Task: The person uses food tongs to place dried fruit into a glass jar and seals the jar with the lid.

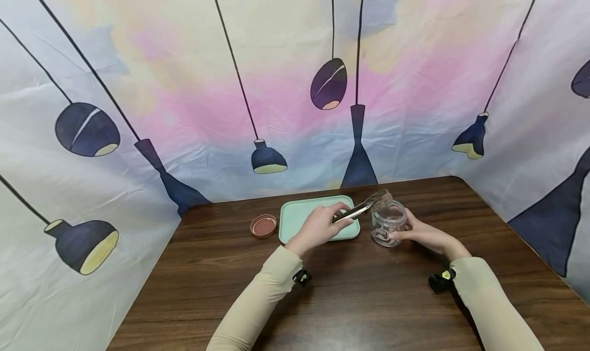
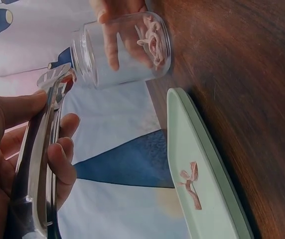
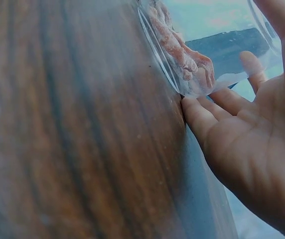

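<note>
My left hand [image 1: 320, 225] grips metal serving tongs [image 2: 45, 134] whose tips are over the mouth of a clear jar [image 1: 388, 225]. A small reddish piece [image 2: 70, 79] shows between the tong tips in the left wrist view. The jar stands upright on the table, and my right hand [image 1: 426, 233] holds it from the right side, thumb in front and fingers around the back. Pinkish-brown, twisted dried strips [image 2: 155, 44] lie at the jar's bottom. A similar dried strip [image 2: 192, 185] lies on the pale green tray [image 1: 295, 218], left of the jar.
A reddish-brown round lid [image 1: 264, 226] sits left of the tray. All of it stands on a dark wooden table [image 1: 359, 294], toward its far edge. Behind hangs a fabric backdrop [image 1: 295, 84] printed with lamps.
</note>
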A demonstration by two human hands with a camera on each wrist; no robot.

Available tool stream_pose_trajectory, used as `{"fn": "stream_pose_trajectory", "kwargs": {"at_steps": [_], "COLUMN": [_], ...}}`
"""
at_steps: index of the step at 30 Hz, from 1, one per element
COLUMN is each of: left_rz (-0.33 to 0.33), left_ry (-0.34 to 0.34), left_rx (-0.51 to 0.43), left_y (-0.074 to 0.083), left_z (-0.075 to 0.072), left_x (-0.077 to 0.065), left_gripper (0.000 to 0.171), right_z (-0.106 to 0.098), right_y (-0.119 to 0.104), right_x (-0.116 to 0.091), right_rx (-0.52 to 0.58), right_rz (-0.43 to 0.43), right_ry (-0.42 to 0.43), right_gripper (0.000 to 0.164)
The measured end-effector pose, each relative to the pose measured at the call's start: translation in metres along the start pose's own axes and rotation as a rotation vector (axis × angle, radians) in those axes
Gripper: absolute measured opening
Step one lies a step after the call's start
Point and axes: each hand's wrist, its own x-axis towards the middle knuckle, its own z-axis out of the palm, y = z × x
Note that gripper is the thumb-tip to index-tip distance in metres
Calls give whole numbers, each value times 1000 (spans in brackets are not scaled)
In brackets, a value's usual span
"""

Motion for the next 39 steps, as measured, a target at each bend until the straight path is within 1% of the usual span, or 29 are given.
{"fn": "stream_pose_trajectory", "kwargs": {"at_steps": [4, 7, 14, 22, 28, 30, 34, 39], "left_rz": [4, 0, -23, -13, 7, 7, -6, -4], "left_ry": [-27, -48, -59, -53, -73, -87, -117, -137], "left_rx": [24, 34, 40, 42, 61, 67, 51, 51], "left_y": [4, 7, 8, 5, 5, 5, 6, 6], "left_z": [2, 4, 7, 6, 1, -2, -9, -15], "left_x": [2, 3, 3, 3, 5, 5, 5, 5], "left_gripper": [30, 31, 31, 32, 32, 33, 33, 33], "right_z": [0, 0, 1, 1, 1, 1, 1, 1], "right_y": [-1, -2, -1, -1, -1, -2, -2, -1], "right_x": [-1, -1, -1, -1, -2, -2, -2, -1], "right_rx": [4, 11, 13, 25, 16, 15, 19, 24], "right_rz": [41, 49, 21, 13, 11, 8, 13, 16], "right_ry": [2, 12, 8, 13, 9, 7, 4, 6], "right_gripper": [112, 118, 117, 117, 117, 116, 116, 116]}}
